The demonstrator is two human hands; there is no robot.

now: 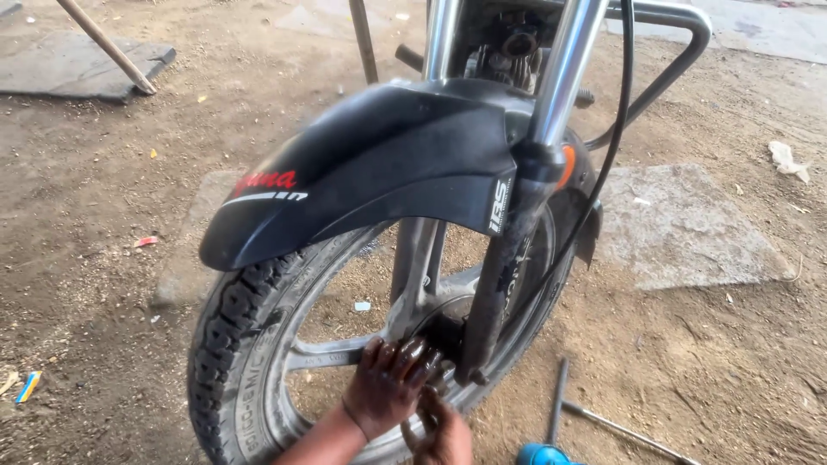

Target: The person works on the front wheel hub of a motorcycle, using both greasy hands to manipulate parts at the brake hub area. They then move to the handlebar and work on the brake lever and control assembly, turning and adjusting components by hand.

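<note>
You are at open-air repair spot: motorcycle front wheel point(258, 344) on dirt ground point(103, 258), metal tools point(603, 418) lying nearby.

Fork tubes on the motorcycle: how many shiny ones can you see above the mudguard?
2: one fork tube at upper centre, another just right of it; both enter the black mudguard.

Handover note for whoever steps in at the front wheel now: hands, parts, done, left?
Left hand: greasy, fingers pressed on the wheel hub beside the fork leg.
Right hand: low at the frame edge, just under the hub; whether it holds anything cannot be told.
Front wheel sits in the fork under the black mudguard.
Metal rods lie on the dirt to the right.
Done: nothing visibly removed.
Left: unclear.
</note>
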